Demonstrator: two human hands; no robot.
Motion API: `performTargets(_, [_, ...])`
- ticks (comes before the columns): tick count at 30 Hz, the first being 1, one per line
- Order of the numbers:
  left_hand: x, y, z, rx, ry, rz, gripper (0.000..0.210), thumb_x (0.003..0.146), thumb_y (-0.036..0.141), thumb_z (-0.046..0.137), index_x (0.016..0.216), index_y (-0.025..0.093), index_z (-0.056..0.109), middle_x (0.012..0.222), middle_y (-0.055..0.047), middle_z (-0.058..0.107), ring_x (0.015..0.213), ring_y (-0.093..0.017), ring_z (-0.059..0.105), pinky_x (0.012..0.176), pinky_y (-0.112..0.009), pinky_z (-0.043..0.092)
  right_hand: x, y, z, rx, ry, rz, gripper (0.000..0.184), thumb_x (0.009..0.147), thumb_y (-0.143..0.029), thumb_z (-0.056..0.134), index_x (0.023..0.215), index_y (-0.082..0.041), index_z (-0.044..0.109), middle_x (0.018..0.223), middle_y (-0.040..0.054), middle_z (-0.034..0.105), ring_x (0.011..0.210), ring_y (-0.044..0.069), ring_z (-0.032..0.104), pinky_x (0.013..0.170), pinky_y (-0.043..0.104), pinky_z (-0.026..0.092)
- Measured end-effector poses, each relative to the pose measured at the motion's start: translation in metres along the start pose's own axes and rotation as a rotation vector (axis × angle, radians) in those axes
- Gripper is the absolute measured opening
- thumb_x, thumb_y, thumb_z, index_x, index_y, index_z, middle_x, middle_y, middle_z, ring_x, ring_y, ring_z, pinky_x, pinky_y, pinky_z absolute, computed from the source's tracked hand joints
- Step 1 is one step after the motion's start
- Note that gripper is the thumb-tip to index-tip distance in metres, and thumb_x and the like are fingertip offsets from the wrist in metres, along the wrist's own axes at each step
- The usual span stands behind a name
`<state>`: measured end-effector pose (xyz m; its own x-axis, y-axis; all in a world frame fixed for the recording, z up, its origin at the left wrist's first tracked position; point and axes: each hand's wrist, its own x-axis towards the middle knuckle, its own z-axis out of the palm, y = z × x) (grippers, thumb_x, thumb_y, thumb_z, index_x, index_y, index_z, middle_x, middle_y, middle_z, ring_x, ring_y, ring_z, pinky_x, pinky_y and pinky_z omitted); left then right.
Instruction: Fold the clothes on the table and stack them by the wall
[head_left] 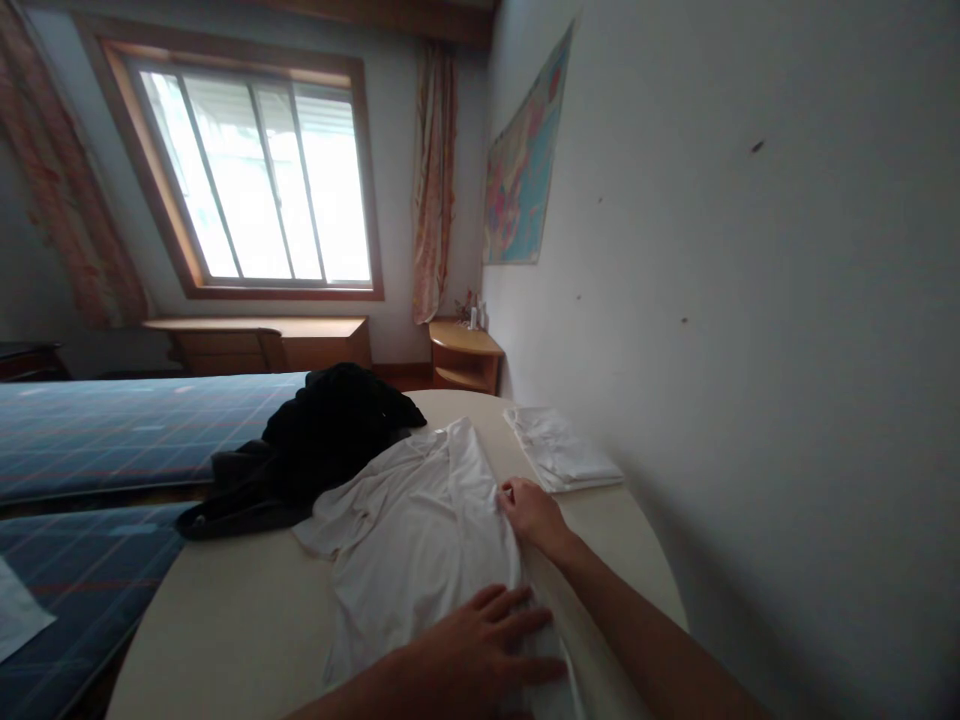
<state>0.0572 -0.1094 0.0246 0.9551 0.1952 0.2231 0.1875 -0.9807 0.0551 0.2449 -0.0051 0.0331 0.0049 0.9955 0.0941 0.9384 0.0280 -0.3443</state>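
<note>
A white T-shirt [427,510] lies spread on the round table, with its right side folded inward and a sleeve sticking out at the left. My left hand [491,640] rests on its near part, fingers spread apart and flat on the cloth. At the shirt's right edge, my right hand [531,512] has its fingers curled together on the fabric. Beyond that hand sits a folded white garment [562,450]. A heap of black clothing [330,430] touches the shirt's far left side.
The round cream table [225,610] stands against the white wall [787,400] on the right. Two mattresses with blue checks [135,430] are at the left. Farther back are a low wooden desk [322,345] under the window and a corner shelf [465,345].
</note>
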Motion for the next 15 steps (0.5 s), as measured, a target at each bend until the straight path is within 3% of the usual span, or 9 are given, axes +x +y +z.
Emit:
performTargets(4, [0.000, -0.002, 0.025, 0.206, 0.079, 0.144, 0.042, 0.106, 0.038, 0.038, 0.148, 0.040, 0.041, 0.160, 0.000, 0.034, 0.144, -0.025, 0.037, 0.111, -0.040, 0.040, 0.032, -0.006, 0.007, -0.024, -0.016, 0.055, 0.030, 0.095, -0.038, 0.052, 0.101, -0.017, 0.072, 0.106, 0.0107, 0.074, 0.098, 0.021, 0.069, 0.074, 0.026, 0.043])
performTargets(8, [0.006, -0.001, 0.038, 0.370, 0.136, 0.214, 0.040, 0.107, 0.031, 0.032, 0.142, 0.031, 0.053, 0.155, 0.007, 0.042, 0.141, -0.017, 0.041, 0.106, -0.029, 0.045, 0.052, -0.015, 0.010, -0.052, -0.018, 0.078, 0.027, 0.094, -0.037, 0.052, 0.100, -0.018, 0.071, 0.107, 0.0105, 0.074, 0.101, 0.023, 0.068, 0.076, 0.028, 0.044])
performTargets(15, [0.013, 0.003, 0.049, 0.416, 0.175, 0.254, 0.044, 0.107, 0.033, 0.027, 0.145, 0.029, 0.049, 0.161, 0.010, 0.029, 0.145, -0.019, 0.034, 0.110, -0.033, 0.045, 0.064, -0.021, 0.013, -0.113, 0.041, 0.057, 0.036, 0.088, -0.024, 0.055, 0.122, -0.013, 0.058, 0.112, 0.0169, 0.070, 0.103, 0.029, 0.066, 0.085, 0.037, 0.046])
